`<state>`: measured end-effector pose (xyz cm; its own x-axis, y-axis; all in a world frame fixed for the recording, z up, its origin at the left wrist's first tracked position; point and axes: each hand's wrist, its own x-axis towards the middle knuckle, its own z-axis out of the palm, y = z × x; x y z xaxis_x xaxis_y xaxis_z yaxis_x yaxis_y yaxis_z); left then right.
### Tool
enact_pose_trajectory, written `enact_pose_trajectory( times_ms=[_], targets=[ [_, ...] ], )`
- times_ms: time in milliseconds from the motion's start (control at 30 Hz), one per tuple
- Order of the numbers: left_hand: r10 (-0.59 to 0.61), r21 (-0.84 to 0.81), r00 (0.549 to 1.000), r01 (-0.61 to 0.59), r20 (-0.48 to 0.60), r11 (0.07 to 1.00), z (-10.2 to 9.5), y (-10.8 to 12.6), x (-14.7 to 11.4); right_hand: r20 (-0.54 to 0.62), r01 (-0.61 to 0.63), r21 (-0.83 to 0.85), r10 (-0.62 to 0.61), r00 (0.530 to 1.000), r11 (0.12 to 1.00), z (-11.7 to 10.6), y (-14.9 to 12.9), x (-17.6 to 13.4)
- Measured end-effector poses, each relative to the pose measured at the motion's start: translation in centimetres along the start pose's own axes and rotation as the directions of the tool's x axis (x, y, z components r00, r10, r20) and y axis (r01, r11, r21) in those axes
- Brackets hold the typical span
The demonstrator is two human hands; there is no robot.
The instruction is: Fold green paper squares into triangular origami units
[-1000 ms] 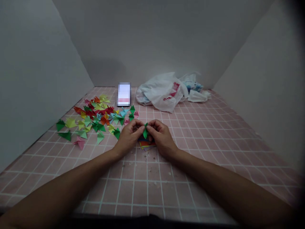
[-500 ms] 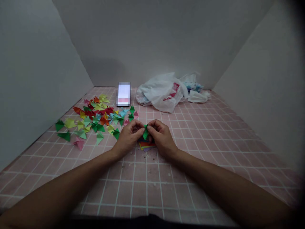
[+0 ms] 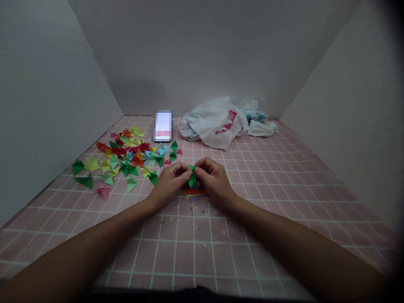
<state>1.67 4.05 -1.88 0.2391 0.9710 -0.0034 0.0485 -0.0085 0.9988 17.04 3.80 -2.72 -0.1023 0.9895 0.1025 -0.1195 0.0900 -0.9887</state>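
- Head view: left hand (image 3: 168,181) and right hand (image 3: 215,181) pinch green paper (image 3: 192,178) between thumbs and fingers, which cover its sides.
- It is above a stack (image 3: 193,192), mostly hidden.
- Folded pieces (image 3: 128,169) overlap leftward, hard to count.
- Phone (image 3: 163,125): screen pixelated, unreadable.
- Bag (image 3: 211,122): contents unclear.
- Forearms (image 3: 104,240): cut off below.

Before me the pink gridded tabletop (image 3: 277,202) carries many folded papers (image 3: 128,168), some coloured sheets (image 3: 194,192), a phone (image 3: 163,124), a white bag (image 3: 211,122) — and, closer, pale specks (image 3: 223,232).
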Motion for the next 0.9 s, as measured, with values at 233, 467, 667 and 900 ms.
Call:
enact_pose_trajectory(
  times_ms=[233,467,667,900],
  targets=[
    [-0.012,-0.035,1.000,0.012,0.003,0.999,-0.07,-0.31,0.07,0.020,-0.006,0.010,0.005,1.000,1.000,-0.05,-0.20,0.04],
    [-0.009,-0.032,1.000,0.010,0.029,0.999,-0.15,-0.19,0.03,0.021,-0.008,0.035,0.007,1.000,0.999,-0.20,-0.36,0.13],
    [0.035,0.006,0.999,-0.035,-0.022,0.999,-0.21,-0.15,0.00,0.051,-0.013,0.057,0.010,0.999,0.998,-0.29,-0.30,0.24],
    [0.074,0.033,0.997,-0.073,-0.036,0.997,-0.16,-0.17,-0.01,0.056,-0.037,0.026,0.036,0.998,0.999,-0.12,-0.27,0.36]
  ],
)
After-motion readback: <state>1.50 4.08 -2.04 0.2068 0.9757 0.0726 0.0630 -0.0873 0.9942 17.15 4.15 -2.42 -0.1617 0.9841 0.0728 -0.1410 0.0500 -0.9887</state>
